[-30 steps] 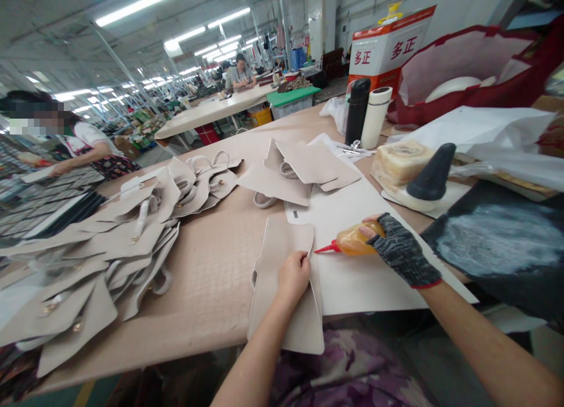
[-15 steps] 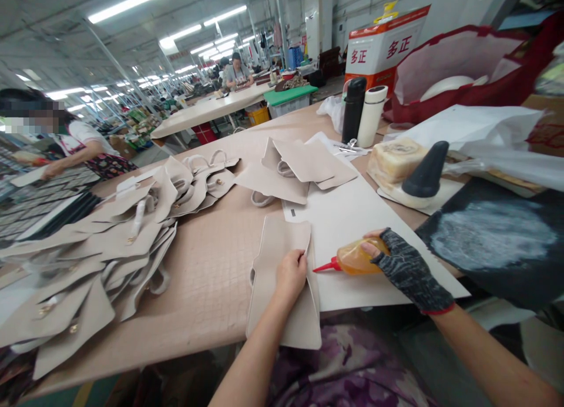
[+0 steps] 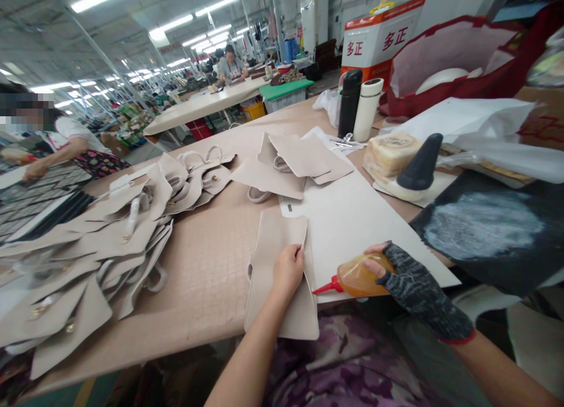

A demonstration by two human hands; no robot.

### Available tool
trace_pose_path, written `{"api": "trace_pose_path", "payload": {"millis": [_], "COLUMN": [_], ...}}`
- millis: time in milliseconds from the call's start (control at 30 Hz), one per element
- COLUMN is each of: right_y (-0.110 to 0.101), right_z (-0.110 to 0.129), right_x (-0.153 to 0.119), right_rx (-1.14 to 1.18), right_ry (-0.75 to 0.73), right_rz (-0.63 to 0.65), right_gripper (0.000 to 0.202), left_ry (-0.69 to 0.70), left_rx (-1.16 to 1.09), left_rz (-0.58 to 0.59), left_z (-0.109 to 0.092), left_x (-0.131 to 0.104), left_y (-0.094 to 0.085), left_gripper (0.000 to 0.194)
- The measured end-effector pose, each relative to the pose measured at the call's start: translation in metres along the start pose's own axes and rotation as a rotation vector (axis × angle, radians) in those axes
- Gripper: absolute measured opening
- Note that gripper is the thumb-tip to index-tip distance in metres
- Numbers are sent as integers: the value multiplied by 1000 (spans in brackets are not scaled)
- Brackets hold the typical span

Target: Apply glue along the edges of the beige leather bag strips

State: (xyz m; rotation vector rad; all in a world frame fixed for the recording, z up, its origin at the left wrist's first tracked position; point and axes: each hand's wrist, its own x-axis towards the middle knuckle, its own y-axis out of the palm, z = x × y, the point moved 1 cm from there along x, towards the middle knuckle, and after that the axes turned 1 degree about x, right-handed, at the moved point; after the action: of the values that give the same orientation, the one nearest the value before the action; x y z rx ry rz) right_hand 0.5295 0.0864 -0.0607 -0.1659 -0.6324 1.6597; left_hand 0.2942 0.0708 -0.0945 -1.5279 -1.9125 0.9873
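Note:
A beige leather bag panel (image 3: 273,260) lies at the near edge of the work table (image 3: 207,266), hanging slightly over it. My left hand (image 3: 288,271) presses on the panel and pinches its right edge. My right hand (image 3: 414,283), in a dark fingerless glove, grips an amber glue bottle (image 3: 359,276) with a red nozzle. The nozzle tip sits at the panel's lower right edge, just below my left hand. A white sheet (image 3: 352,225) lies under the bottle and the panel's right side.
A heap of beige bag pieces (image 3: 110,236) fills the table's left; a smaller stack (image 3: 295,163) lies behind. Black and white flasks (image 3: 358,107), a black cone (image 3: 420,163), a dark glue-smeared board (image 3: 484,231) and a red bag (image 3: 462,60) stand right. A person (image 3: 61,148) works at far left.
My right hand has drawn the glue bottle toward me along the panel's right edge. My left hand stays on the panel. The view has tipped slightly down.

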Motion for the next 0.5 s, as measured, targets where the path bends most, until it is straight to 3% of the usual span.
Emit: {"api": "trace_pose_path", "payload": {"millis": [500], "right_y": [-7], "right_z": [-8], "right_x": [-18], "right_rx": [69], "right_ry": [129], "right_rz": [129], "right_gripper": [30], "left_ry": [6], "left_rx": [22], "left_rz": [-30], "left_z": [0], "left_x": [-2], "left_y": [4], "left_gripper": [27]}}
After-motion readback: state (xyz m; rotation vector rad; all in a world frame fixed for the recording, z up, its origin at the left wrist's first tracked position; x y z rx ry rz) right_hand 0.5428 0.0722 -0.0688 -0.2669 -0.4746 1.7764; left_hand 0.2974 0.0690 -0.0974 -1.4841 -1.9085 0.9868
